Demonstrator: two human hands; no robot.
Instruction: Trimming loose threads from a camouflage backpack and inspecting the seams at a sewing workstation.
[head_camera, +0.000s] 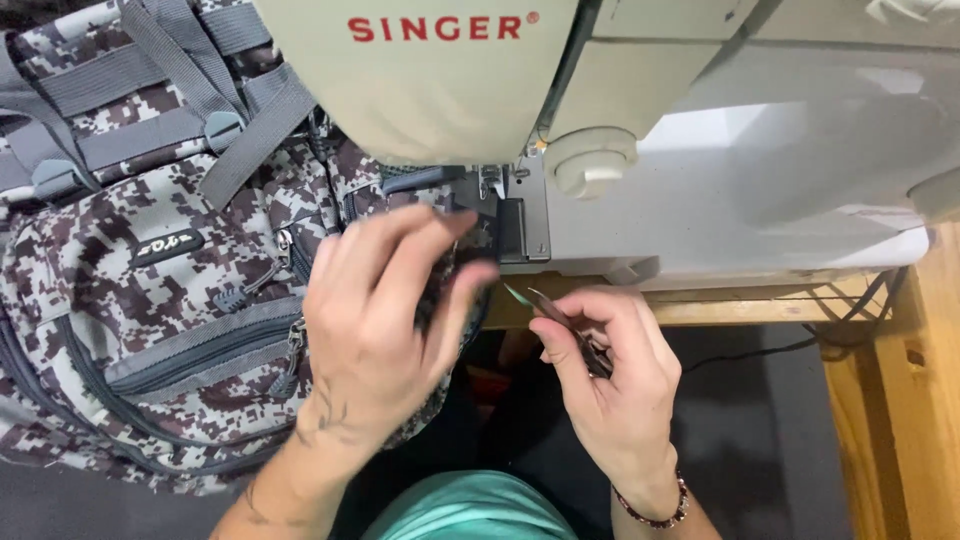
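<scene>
A camouflage backpack (150, 260) with grey straps and zips lies at the left, one part pushed under the needle of a cream sewing machine (450, 80). My left hand (385, 310) grips the dark edge of the backpack fabric just in front of the presser foot (490, 185). My right hand (610, 375) is below the machine bed and pinches a small pair of thread snips (560, 320), whose tip points up and left toward the fabric.
The white machine bed (720, 210) stretches to the right on a wooden table (910, 400). A black cable (800, 345) runs under the table edge. My teal shirt (470, 510) shows at the bottom.
</scene>
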